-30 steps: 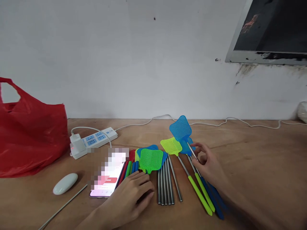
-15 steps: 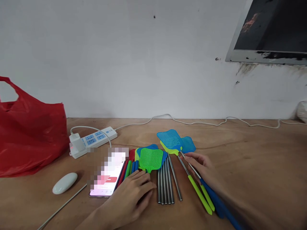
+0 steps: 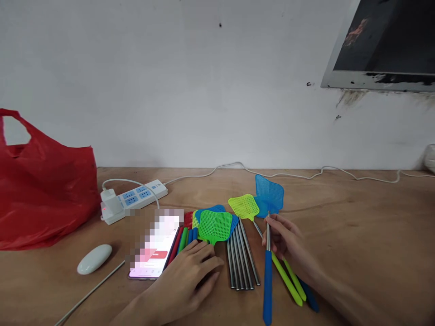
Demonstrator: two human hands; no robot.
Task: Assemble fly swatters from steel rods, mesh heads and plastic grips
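Note:
My right hand (image 3: 287, 237) pinches the metal shaft of a blue fly swatter (image 3: 268, 287), its mesh head pointing away from me and its blue handle toward me. Below that hand lie yellow-green handles (image 3: 286, 281) and a dark blue one. A yellow-green swatter head (image 3: 243, 206) rests just left of the held swatter, with another blue head partly behind. My left hand (image 3: 185, 277) lies with fingers loosely apart beside a green swatter head (image 3: 215, 225) and over the ends of several coloured handles (image 3: 184, 239). Several bare metal rods (image 3: 240, 260) lie side by side between my hands.
A lit phone (image 3: 154, 253) lies left of the handles, and a white oval object (image 3: 94, 259) is farther left. A white power strip (image 3: 141, 198) with a plugged-in charger stands behind. At the far left is a red plastic bag (image 3: 50, 194). A white cable (image 3: 285, 175) runs along the wall.
My right hand has swung the blue swatter to the right and upright, so its handle now points straight toward me. My left hand has hardly moved.

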